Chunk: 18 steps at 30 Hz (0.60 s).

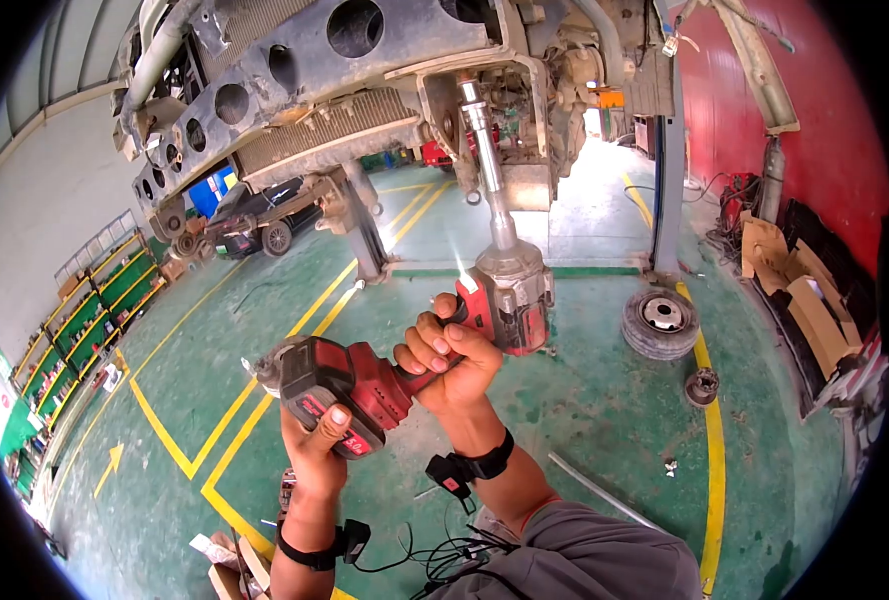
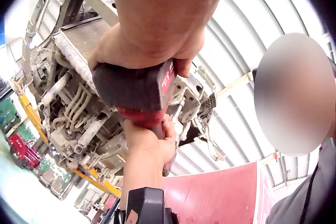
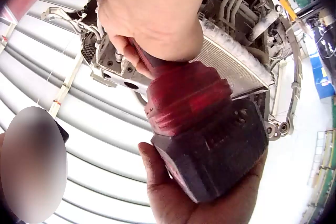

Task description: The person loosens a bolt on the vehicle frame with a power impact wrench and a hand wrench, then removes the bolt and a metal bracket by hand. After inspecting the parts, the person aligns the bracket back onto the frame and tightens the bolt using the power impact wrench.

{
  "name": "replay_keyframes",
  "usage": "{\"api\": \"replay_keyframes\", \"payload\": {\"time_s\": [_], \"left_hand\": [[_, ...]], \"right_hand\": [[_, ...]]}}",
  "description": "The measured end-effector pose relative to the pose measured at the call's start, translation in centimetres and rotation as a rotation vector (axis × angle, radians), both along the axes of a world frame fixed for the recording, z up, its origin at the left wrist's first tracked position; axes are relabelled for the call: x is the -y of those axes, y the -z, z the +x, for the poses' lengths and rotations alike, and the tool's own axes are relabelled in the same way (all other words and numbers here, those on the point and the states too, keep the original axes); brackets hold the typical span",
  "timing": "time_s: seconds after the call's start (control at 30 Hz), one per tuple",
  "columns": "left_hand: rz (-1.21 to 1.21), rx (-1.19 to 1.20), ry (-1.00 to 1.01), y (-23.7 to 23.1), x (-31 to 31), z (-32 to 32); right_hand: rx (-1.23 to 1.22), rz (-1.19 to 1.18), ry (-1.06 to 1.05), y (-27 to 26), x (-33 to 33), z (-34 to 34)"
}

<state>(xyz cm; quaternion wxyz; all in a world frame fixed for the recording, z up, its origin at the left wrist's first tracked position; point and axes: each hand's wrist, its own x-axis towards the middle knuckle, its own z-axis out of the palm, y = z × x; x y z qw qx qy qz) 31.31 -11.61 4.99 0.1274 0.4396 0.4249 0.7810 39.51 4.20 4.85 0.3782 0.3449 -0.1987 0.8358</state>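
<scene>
A red and black cordless impact wrench [image 1: 513,300] points upward, with a long metal extension [image 1: 489,160] and a socket [image 1: 473,95] on its front end. My right hand [image 1: 457,368] grips the wrench's handle, fingers wrapped round it. Below, my left hand [image 1: 315,455] cups the black battery [image 3: 220,153] at the handle's base, its thumb along one side. The socket end reaches up to the dirty bracket [image 1: 525,68] under the raised vehicle frame [image 1: 315,70]; the fastener there is not visible. In the left wrist view the battery hides part of the handle.
A lift post [image 1: 668,190] stands at the right of the vehicle. A wheel [image 1: 660,325] and a small round part [image 1: 702,387] lie on the green floor [image 1: 585,420]. Cardboard [image 1: 815,300] lies by the red wall. Shelves [image 1: 90,320] and a dark car [image 1: 255,220] are leftward.
</scene>
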Motion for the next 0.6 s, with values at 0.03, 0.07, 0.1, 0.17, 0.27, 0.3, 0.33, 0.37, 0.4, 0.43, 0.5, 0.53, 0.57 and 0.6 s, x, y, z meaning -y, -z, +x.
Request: {"api": "replay_keyframes", "payload": {"time_s": [0.03, 0.07, 0.1, 0.17, 0.27, 0.3, 0.33, 0.37, 0.4, 0.43, 0.5, 0.53, 0.57, 0.6], "left_hand": [[-0.04, 0.008, 0.009, 0.1, 0.3, -0.2], [-0.08, 0.013, 0.019, 0.0, 0.7, -0.3], [-0.081, 0.013, 0.017, -0.3, 0.9, -0.4], [-0.047, -0.048, 0.089, -1.3, 1.5, -0.3], [-0.056, -0.331, -0.092, -4.5, 2.0, -0.9], [-0.065, -0.364, -0.157, -5.7, 2.3, -1.0], [-0.075, -0.397, -0.223, -6.8, 2.5, -1.0], [-0.026, -0.525, -0.254, -7.8, 2.4, -1.3], [-0.028, -0.522, -0.253, -8.8, 2.1, -1.0], [-0.011, -0.637, -0.3, -9.8, 1.8, -0.5], [0.007, -0.747, -0.344, -11.8, 0.9, 0.6], [-0.006, -0.802, -0.315, -12.8, 0.4, 1.2], [-0.018, -0.858, -0.286, -13.4, -0.3, 1.7], [-0.019, -0.853, -0.288, -14.0, -1.1, 2.2]], "right_hand": [[0.004, -0.002, -0.003, 0.1, 0.1, 0.0], [-0.001, -0.002, 0.003, 0.2, 0.1, 0.1], [-0.008, -0.002, 0.011, 0.1, 0.2, 0.1], [-0.008, -0.008, 0.006, 0.2, 0.2, 0.3], [-0.015, -0.034, -0.013, 0.6, 0.0, 0.7], [-0.022, -0.052, -0.034, 0.9, 0.0, 0.9], [-0.02, -0.053, -0.035, 1.1, 0.0, 1.0], [-0.006, -0.052, -0.024, 1.2, -0.1, 1.1], [0.009, -0.051, -0.013, 1.4, 0.0, 1.2], [0.011, -0.051, -0.012, 1.6, -0.1, 1.3], [0.029, -0.041, -0.002, 2.0, 0.0, 1.6], [0.033, -0.041, -0.003, 2.3, 0.1, 1.8], [0.04, -0.035, -0.011, 2.6, 0.1, 2.1], [0.046, -0.029, -0.018, 3.0, 0.2, 2.4]]}}
